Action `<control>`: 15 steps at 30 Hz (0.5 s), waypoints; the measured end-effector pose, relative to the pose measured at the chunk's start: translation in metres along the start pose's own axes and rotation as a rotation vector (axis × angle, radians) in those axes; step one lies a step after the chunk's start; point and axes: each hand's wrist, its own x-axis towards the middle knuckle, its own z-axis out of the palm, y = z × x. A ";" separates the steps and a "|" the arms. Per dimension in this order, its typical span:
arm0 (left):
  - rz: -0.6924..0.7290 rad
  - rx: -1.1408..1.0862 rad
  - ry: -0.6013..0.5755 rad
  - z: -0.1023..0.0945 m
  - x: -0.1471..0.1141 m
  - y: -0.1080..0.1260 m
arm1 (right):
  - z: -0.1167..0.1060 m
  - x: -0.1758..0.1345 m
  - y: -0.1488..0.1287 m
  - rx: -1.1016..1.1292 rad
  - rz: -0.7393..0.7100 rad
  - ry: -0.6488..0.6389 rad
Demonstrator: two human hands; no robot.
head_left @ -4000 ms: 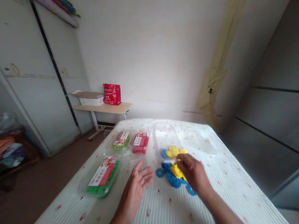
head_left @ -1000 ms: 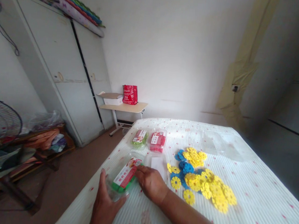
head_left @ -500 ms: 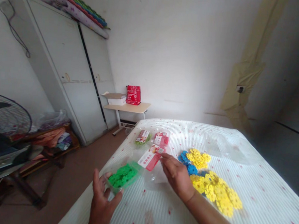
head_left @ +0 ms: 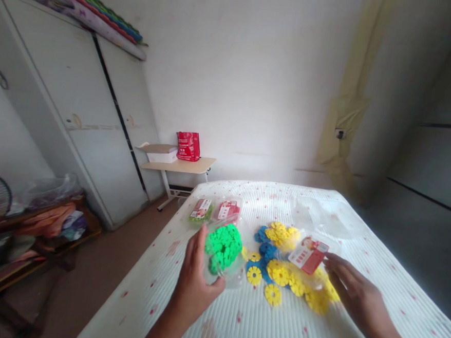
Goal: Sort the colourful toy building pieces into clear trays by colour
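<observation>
My left hand (head_left: 195, 272) is closed round a clear plastic container (head_left: 236, 274) and tilts it, so the heap of green flower-shaped plastic pieces (head_left: 225, 243) inside faces me. On the right, my right hand (head_left: 358, 294) grips the edge of a clear plastic lid (head_left: 307, 254) with a red and white label. That lid hangs over the yellow flower-shaped pieces (head_left: 280, 272) and hides part of them. Blue flower-shaped pieces (head_left: 268, 250) lie among the yellow ones on the table.
Two labelled clear boxes, one with light green contents (head_left: 201, 211) and one with red contents (head_left: 228, 210), stand behind my left hand. Clear empty packaging (head_left: 322, 217) lies at the back right of the cloth-covered table (head_left: 155, 287). A red bag (head_left: 188, 147) stands on a small table beyond.
The container of green pieces has moved right and been tilted up in my left hand. My right hand has carried the labelled lid right, over the yellow pieces. The view has turned somewhat right.
</observation>
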 end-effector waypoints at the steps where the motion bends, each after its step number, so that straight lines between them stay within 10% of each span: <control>1: 0.038 0.010 -0.026 0.009 0.005 0.006 | -0.001 -0.002 0.002 -0.011 -0.002 0.005; 7: 0.218 0.005 -0.167 0.059 0.022 0.027 | 0.002 0.000 0.007 -0.001 0.035 -0.007; 15: 0.470 0.039 -0.286 0.071 0.042 0.049 | -0.007 0.004 0.015 -0.041 0.096 0.022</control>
